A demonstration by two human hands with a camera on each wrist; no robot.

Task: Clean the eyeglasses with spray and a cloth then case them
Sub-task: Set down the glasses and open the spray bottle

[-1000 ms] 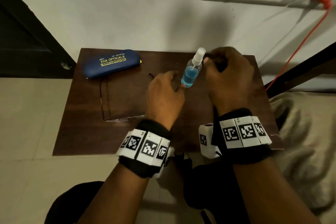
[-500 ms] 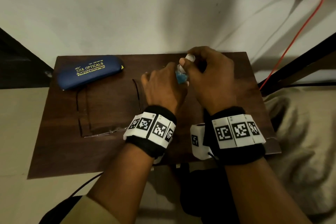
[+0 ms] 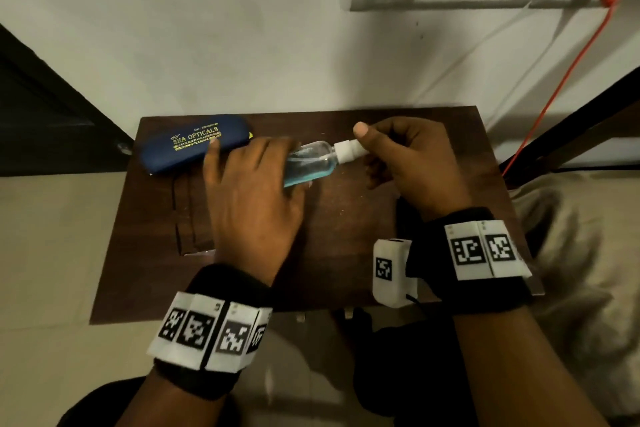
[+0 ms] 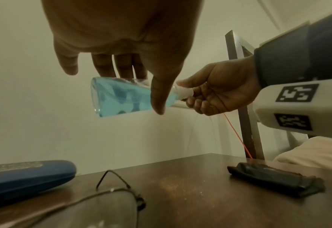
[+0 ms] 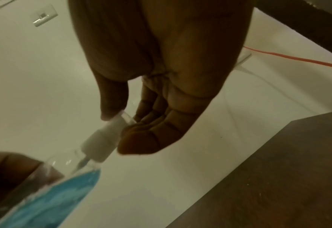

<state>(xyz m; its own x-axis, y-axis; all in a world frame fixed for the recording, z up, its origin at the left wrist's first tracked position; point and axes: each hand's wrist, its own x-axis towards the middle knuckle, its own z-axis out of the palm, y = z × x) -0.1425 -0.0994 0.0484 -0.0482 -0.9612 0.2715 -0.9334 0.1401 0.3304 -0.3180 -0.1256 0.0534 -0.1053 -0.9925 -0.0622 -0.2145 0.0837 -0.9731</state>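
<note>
A: How far along?
B: Early. The left hand point(image 3: 249, 198) grips the spray bottle point(image 4: 120, 97); right hand point(image 3: 412, 163) fingers pinch its cap point(image 5: 102, 141)

A: And the eyeglasses point(image 4: 106, 200)?
B: On the table beneath the left fingers, unsprayed, unwiped; the case point(image 3: 194, 142) lies closed beyond

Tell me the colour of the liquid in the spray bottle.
Light blue; the spray bottle shows it best in the left wrist view.

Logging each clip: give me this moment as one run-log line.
stage: uncapping spray | left hand: holds bottle, tilted | right hand: pinches cap | glasses, cloth, case: on table
</note>
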